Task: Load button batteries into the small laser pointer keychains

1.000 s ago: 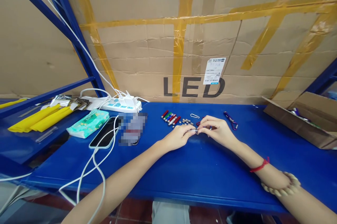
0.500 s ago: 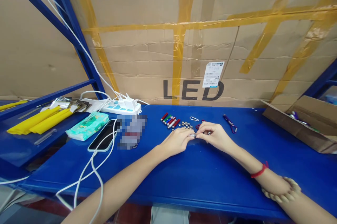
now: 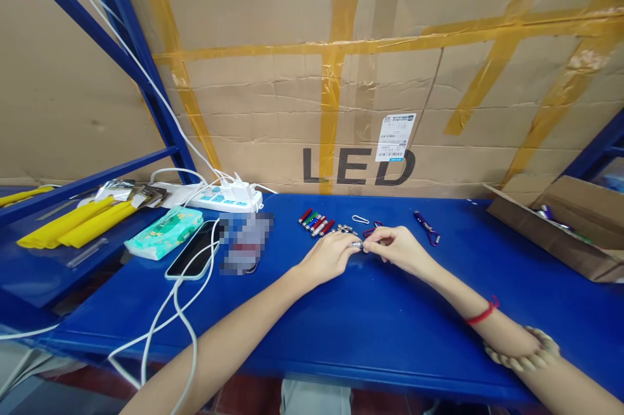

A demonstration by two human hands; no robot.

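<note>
My left hand (image 3: 327, 257) is closed on a small silver metal tube (image 3: 357, 244), whose end pokes out past the fingertips. At that end, my right hand (image 3: 400, 250) pinches with thumb and forefinger; the small piece between them is mostly hidden. Just beyond lie several short coloured metal tubes (image 3: 316, 224) in red, green, blue and silver. Small round silver caps (image 3: 345, 228) are scattered beside them, partly covered by my left hand. A silver carabiner (image 3: 360, 219) and a red carabiner (image 3: 372, 229) rest behind my fingers.
A purple tube with a carabiner (image 3: 426, 229) lies to the right, before an open cardboard box (image 3: 560, 233). Leftward are a phone (image 3: 192, 251), a tissue pack (image 3: 164, 231), a power strip (image 3: 229, 197) and loose white cables (image 3: 155, 330). A taped cardboard sheet (image 3: 273, 109) stands behind.
Both hands have shifted very slightly, with the fingertips a little higher in view. More of the silver tube shows between them. The camera view has moved slightly.
</note>
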